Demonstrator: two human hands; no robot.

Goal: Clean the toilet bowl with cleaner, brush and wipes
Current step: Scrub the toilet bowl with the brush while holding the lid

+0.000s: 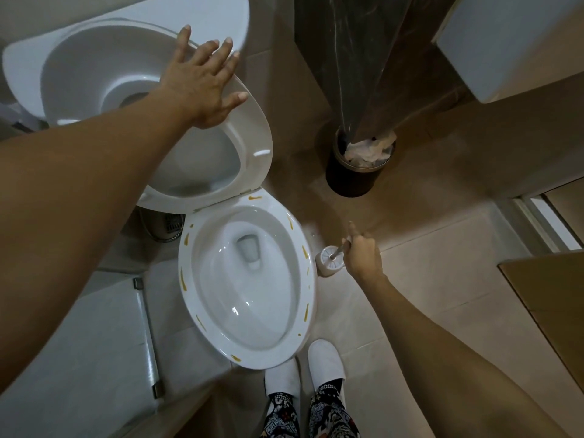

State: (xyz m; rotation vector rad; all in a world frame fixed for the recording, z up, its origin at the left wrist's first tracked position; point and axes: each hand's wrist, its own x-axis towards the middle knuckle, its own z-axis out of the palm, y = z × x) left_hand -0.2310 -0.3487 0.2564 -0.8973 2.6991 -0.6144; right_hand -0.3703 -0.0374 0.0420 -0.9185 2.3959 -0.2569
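Flat left hand (202, 90) props the raised seat (252, 147); right hand (363, 252) grips the brush (336, 250) in its holder (328, 259) beside the bowl (246, 279). Letting go could drop the seat; lifting could drip.

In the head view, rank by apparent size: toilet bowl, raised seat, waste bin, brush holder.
1. Toilet bowl
2. Raised seat, though it sits nearer the camera and the left arm hides part of it, so unsure
3. Waste bin
4. Brush holder

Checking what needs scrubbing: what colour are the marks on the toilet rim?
Yellow-orange streaks around the white rim, seen in the head view.
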